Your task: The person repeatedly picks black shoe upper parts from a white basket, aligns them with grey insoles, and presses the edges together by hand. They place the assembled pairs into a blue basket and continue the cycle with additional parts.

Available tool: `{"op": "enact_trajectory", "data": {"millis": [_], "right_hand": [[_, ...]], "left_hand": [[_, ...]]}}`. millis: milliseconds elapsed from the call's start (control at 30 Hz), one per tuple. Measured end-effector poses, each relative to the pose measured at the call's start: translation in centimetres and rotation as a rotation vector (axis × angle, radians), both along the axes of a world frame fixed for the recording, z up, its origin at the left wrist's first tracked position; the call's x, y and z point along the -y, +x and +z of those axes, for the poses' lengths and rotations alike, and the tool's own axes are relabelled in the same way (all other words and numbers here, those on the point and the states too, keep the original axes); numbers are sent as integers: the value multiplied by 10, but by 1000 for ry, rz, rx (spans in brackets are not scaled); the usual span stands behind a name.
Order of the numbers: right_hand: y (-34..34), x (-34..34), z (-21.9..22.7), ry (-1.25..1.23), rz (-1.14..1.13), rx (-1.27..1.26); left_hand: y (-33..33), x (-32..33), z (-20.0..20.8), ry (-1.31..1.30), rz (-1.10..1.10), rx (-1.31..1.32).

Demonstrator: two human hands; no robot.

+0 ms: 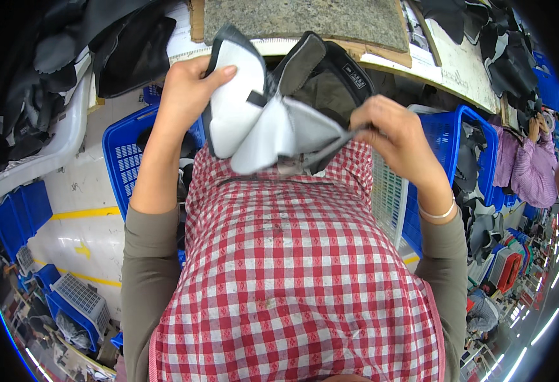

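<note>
Between my hands, above my lap, hangs a shoe upper (233, 95), dark outside with white and grey lining turned toward me. My left hand (190, 89) pinches its upper left flap, the thumb lying on the white lining. At its lower right side my right hand (387, 124) has its fingers closed on a dark edge; motion blurs that edge a little. Behind the piece, another dark part (351, 73) with a small printed label shows, partly covered; I cannot tell whether it is joined on.
In front stands a worktable with a worn grey board (311, 22). Blue baskets stand left (123, 159) and right (442, 137) of my lap. Dark cut pieces fill a white tray (31, 172) at the far left. At the right, a person in a purple sleeve (534, 169) works.
</note>
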State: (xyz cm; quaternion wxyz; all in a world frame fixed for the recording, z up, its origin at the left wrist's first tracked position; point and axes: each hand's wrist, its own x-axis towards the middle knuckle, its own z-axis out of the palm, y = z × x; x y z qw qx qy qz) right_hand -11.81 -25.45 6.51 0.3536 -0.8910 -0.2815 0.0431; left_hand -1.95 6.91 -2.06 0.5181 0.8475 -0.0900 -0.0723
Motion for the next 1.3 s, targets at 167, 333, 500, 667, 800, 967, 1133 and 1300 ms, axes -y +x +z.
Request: {"op": "enact_trajectory", "data": {"millis": [167,333,500,667,800,967,1133,1300], "right_hand": [[4,9,-17,78,-164,-98],[4,12,-18,124,-226,-251],[-8,-10,0,-95,-67,140],[-42,-18,21,22,-80,660],[-46,-22,11,19,-129,697],[-42,-29,0,28,-180,648],[-47,-32,-39,96,-433,418],[-52,-19,-61,155,-554,93]], "left_hand": [[-43,52,34,552,44,938],[-59,94,38,95,-391,651],[-38,80,26,488,-374,811],[-82,28,43,429,-121,1350],[-87,14,57,417,-235,1415],[-82,14,68,381,-365,1309],[-76,19,54,344,-593,900],[-72,40,33,221,-754,573]]}}
